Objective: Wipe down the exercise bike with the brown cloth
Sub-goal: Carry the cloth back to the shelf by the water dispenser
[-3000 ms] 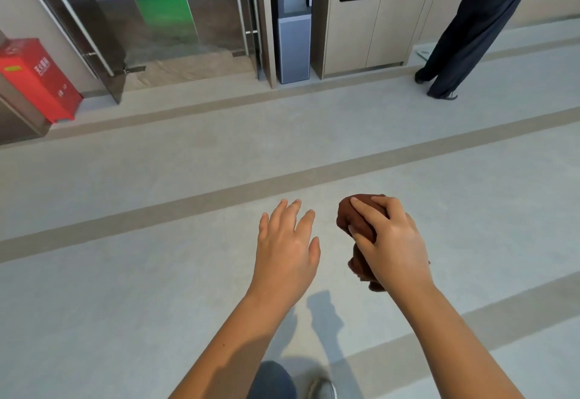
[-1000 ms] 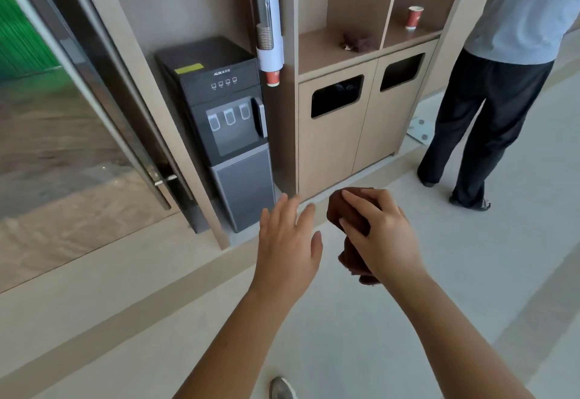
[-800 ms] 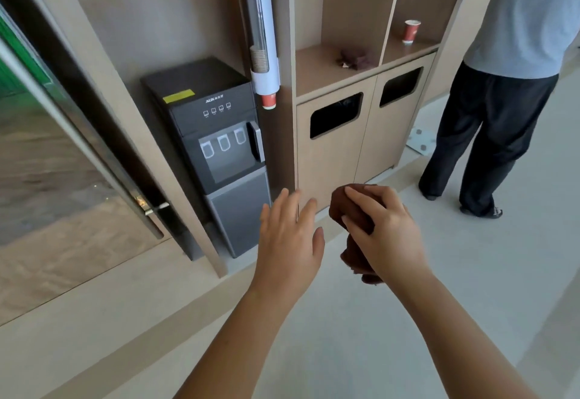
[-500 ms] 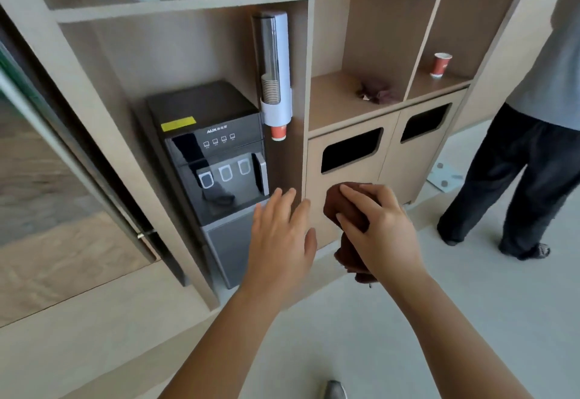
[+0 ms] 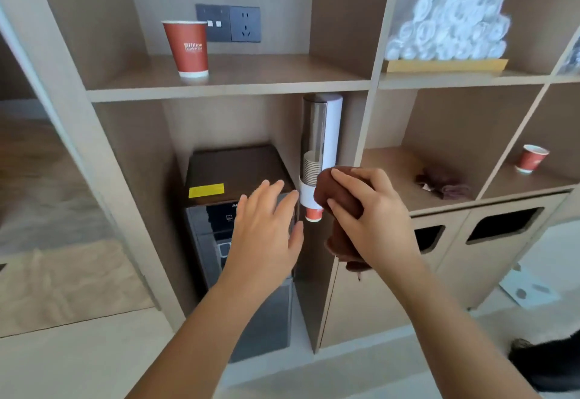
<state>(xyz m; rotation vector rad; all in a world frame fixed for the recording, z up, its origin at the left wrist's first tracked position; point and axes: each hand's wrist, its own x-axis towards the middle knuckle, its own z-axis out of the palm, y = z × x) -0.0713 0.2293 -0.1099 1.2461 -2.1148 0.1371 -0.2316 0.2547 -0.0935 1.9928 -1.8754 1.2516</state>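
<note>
Right hand (image 5: 373,219) gripping brown cloth (image 5: 337,193), left hand (image 5: 266,232) spread flat, shelf unit (image 5: 229,88) near

So in front of me there's this wooden shelf unit (image 5: 226,88) with a black water dispenser (image 5: 232,169) in the middle bay and a cup dispenser (image 5: 326,135) mounted just at its 3 o'clock. Up at 11 o'clock a red paper cup (image 5: 185,48) stands upright near a wall socket (image 5: 244,23), and at 1 o'clock there's a pile of rolled white towels (image 5: 445,15). Over at 3 o'clock a small red cup (image 5: 532,160) has its own cubby, right above a bin cabinet (image 5: 470,273) with two slots.
</note>
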